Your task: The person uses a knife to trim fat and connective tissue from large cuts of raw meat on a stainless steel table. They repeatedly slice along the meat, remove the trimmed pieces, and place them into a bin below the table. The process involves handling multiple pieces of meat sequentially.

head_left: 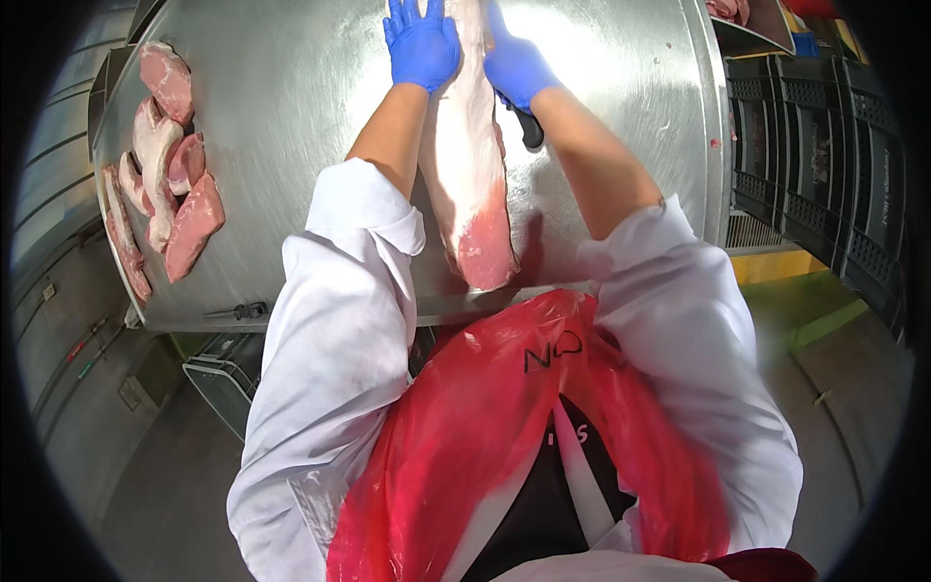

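Observation:
A long pale pork loin (461,165) lies lengthwise on the metal table, fat side up, with its pink cut end near the front edge. My left hand (424,48), in a blue glove, rests against the loin's left side, open with its fingers spread. On the right side, my right hand (519,70), also gloved in blue, is against the loin, one finger stretched forward along it. A black knife handle (529,128) sticks out from under this hand, which appears closed on it; the blade is hidden. Glare blurs the right fingers.
Several trimmed meat pieces (165,155) lie at the table's left side. A dark-handled tool (249,310) rests by the front left edge of the table (320,272). Black crates (815,155) stand to the right, and more meat (729,10) sits at the far right.

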### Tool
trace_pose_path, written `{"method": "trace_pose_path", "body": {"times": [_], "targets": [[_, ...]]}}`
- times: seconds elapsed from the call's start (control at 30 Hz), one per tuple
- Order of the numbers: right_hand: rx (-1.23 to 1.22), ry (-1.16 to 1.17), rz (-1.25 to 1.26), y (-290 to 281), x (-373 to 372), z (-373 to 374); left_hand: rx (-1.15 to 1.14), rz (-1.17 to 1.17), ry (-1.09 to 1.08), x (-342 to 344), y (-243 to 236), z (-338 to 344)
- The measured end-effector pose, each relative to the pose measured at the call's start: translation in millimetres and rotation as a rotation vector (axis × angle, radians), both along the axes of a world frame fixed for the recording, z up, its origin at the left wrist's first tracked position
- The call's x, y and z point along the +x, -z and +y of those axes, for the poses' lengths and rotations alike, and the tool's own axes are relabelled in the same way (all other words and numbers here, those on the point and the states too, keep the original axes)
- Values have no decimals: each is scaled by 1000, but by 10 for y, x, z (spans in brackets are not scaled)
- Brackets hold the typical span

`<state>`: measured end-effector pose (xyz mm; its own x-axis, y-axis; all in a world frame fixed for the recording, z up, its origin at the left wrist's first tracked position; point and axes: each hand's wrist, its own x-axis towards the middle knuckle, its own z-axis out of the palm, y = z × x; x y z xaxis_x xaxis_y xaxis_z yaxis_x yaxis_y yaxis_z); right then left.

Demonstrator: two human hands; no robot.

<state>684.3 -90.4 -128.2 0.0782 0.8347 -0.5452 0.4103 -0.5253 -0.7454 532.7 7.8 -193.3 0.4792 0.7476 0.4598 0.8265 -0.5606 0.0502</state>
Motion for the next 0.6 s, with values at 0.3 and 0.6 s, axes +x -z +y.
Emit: {"method": "trace_pose_path", "body": {"times": [0.3,0.6], "targets": [[31,-12,84,-189,-310,-1027,-311,-151,79,-281,2,-144],[82,-47,102,-119,-398,-1303,-314,-47,88,-493,-208,-1308]]}}
